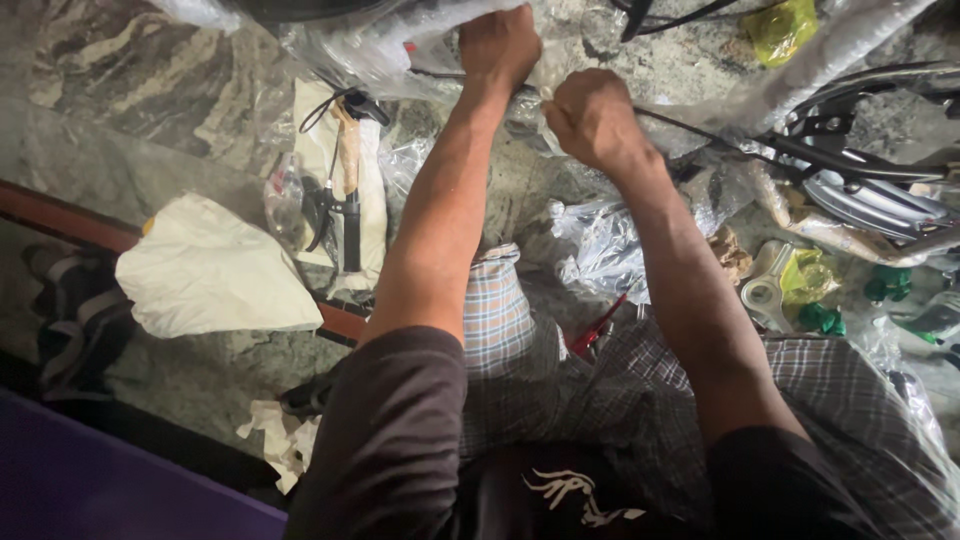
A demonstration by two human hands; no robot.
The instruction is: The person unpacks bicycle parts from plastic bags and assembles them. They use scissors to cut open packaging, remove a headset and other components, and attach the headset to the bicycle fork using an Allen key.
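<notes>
Both of my arms reach forward over my checked-cloth lap. My left hand (498,45) is closed around clear plastic wrapping (370,50) and a thin black cable (700,132) at the top of the view. My right hand (592,118) is a fist just to the right and slightly nearer, gripping the same cable and wrapping. The cable runs off to the right toward a black and silver metal part (860,185). What lies under the plastic between my hands is hidden.
On the marbled stone floor lie a white cloth bag (205,270), a brake lever with cable on white paper (345,190), crumpled clear plastic (600,245), a red-handled tool (597,328), a silver metal piece (765,290), green bits (885,283), a yellow bag (780,28).
</notes>
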